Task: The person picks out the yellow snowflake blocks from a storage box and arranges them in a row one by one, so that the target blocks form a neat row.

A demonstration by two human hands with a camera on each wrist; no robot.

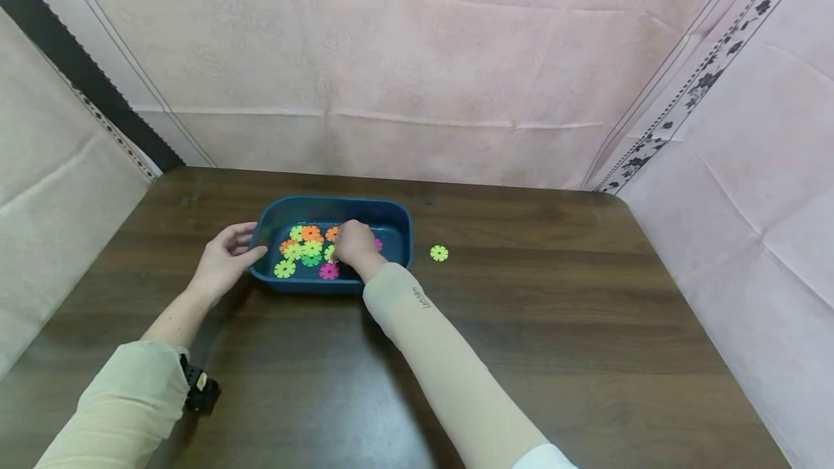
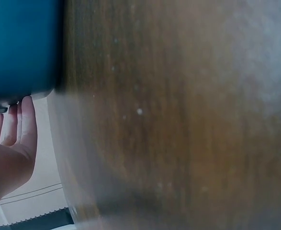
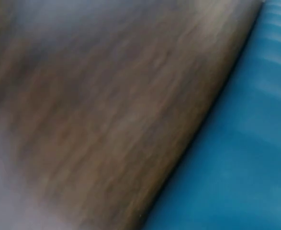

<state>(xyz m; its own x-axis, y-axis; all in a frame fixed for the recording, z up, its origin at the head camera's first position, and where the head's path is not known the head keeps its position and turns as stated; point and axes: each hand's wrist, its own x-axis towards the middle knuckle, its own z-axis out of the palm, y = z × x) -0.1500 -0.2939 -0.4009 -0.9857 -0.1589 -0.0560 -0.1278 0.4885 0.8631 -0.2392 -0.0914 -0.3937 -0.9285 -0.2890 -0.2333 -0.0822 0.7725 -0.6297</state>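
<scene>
"What stands behind the brown table?"

"A pale, creased sheet, with a dark strip at left and a floral border at right. Light gleams on the wood-grained tabletop."

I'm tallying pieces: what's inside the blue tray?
The tray holds flower-shaped pieces in yellow-green, orange, green and pink. The right hand reaches in, hiding whatever lies beneath it.

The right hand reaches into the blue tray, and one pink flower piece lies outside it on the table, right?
Not pink: the head view shows the piece on the table is yellow-green. The right hand does reach into the blue tray.
</scene>
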